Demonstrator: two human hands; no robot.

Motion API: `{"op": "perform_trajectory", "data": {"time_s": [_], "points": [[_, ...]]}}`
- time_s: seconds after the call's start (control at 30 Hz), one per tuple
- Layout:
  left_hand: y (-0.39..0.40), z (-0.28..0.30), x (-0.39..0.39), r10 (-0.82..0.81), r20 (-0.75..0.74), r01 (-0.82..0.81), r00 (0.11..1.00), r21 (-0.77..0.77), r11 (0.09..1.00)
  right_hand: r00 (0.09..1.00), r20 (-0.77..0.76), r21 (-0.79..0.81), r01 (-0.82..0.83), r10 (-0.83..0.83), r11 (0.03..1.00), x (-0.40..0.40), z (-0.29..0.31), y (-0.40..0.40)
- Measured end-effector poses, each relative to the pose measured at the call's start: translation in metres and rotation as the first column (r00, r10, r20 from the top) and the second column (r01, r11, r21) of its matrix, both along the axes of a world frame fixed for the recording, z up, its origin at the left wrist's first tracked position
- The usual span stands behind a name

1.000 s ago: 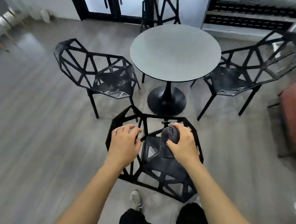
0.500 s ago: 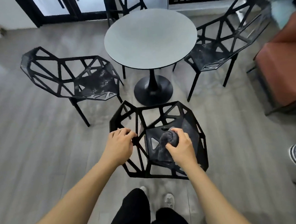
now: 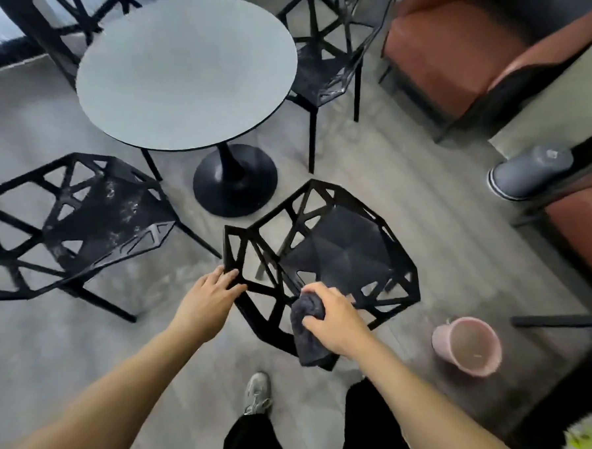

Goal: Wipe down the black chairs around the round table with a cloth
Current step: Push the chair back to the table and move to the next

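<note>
Near chair: black, open lattice frame, standing on grey plank floor just in front of the feet; seat turned toward the round table.
Left hand: resting on the left rear edge of the near chair's frame; fingers fairly straight and close together, laid over a bar, not wrapped tightly round it.
Right hand: fingers curled round a bunched dark grey cloth; cloth pressed against the rear frame of the near chair, loose end hanging below the hand.
Round table: grey top, black pedestal base, beyond the near chair.
Left chair: black, pale smudges on the seat, beside the table and well apart from the near chair.
Far right chair: black, seat partly under the table edge; another black chair behind the table, mostly cut off.
Pink bucket: on the floor near the right rear of the near chair, not touching it.
Red-brown armchair: upper right; grey slipper at right edge.
One grey shoe and black trousers at bottom centre.
</note>
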State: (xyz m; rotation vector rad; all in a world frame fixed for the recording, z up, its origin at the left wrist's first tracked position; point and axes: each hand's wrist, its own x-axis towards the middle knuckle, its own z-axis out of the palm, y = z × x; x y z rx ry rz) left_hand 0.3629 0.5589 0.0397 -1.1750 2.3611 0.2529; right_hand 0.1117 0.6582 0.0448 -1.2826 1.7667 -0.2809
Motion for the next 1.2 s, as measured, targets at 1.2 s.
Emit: {"op": "perform_trajectory", "data": {"time_s": [1.2], "points": [[0.143, -0.046, -0.04, 0.231, -0.072, -0.238, 0.97, -0.097, 0.966, 0.725, -0.654, -0.041, -0.322, 0.218, 0.946, -0.014, -0.053, 0.143]]}}
